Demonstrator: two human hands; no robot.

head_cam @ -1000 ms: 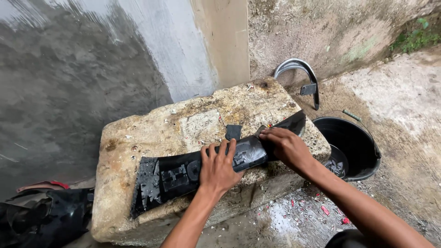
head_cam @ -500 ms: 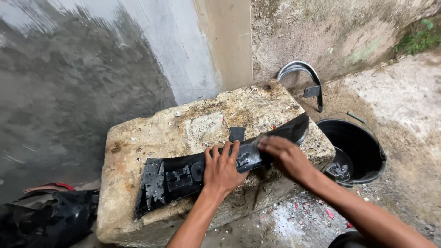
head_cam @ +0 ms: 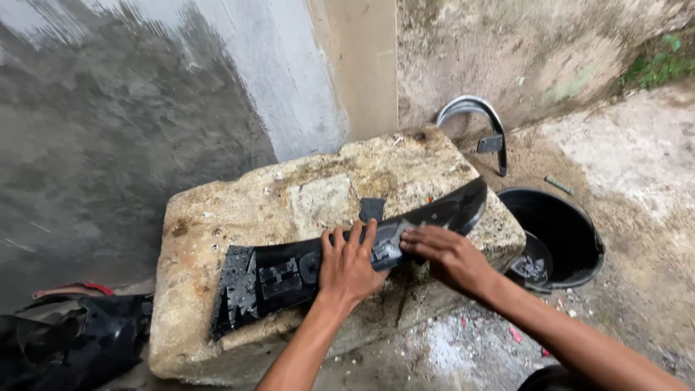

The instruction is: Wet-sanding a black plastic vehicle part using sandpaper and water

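Black plastic panel point(head_cam: 289, 271), long, curved and wet, lies along the near edge of a rough stone block point(head_cam: 304, 195) that serves as the worktop, its ribbed end at 8 o'clock and its narrow tip point(head_cam: 463, 206) reaching toward 2 o'clock. The left hand point(head_cam: 347, 264) is pressed flat on the panel's middle with fingers spread, pinning it rather than gripping it. The right hand point(head_cam: 449, 257) rests just beside it at 3 o'clock, fingers together and laid over the panel's edge; whether they curl under it cannot be told. A small dark scrap point(head_cam: 372, 209) sits on the stone just above the panel. Past the block at 3 o'clock stands a black bucket point(head_cam: 579, 232), and beyond it at 1 o'clock a curved grey part point(head_cam: 474, 116) leans by the stained wall point(head_cam: 130, 123). More black plastic point(head_cam: 72, 340) lies on the ground at 8 o'clock. Judged from the frame, steady downward pressure from the flat hand would keep the slick piece from sliding off the stone.
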